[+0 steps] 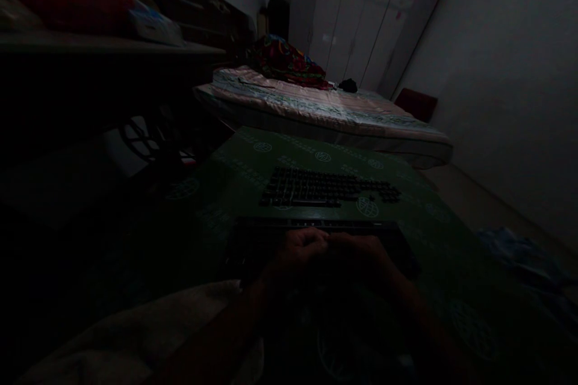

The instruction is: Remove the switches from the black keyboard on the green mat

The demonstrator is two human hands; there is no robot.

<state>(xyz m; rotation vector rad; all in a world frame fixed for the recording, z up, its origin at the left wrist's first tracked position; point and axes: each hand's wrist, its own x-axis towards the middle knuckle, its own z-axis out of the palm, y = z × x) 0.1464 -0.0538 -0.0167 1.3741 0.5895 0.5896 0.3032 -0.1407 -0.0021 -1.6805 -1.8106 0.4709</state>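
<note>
In dim light, a black keyboard base (255,240) lies across the green printed tabletop (217,186). My left hand (301,249) and my right hand (359,249) meet over its middle, fingers curled and fingertips close together. Whatever the fingers hold, if anything, is hidden in shadow. Just beyond the base, black keycaps (311,183) are laid out in rows, with a long bar-shaped key (313,202) at their near edge. A smaller block of keycaps sits at the right end of the rows.
Light cloth (149,331) lies at the near left. A bed (316,105) with a red patterned blanket (293,66) stands beyond the table, before a white wardrobe (356,18). A dark table with a spoked wheel (139,138) is at left; crumpled fabric (519,249) at right.
</note>
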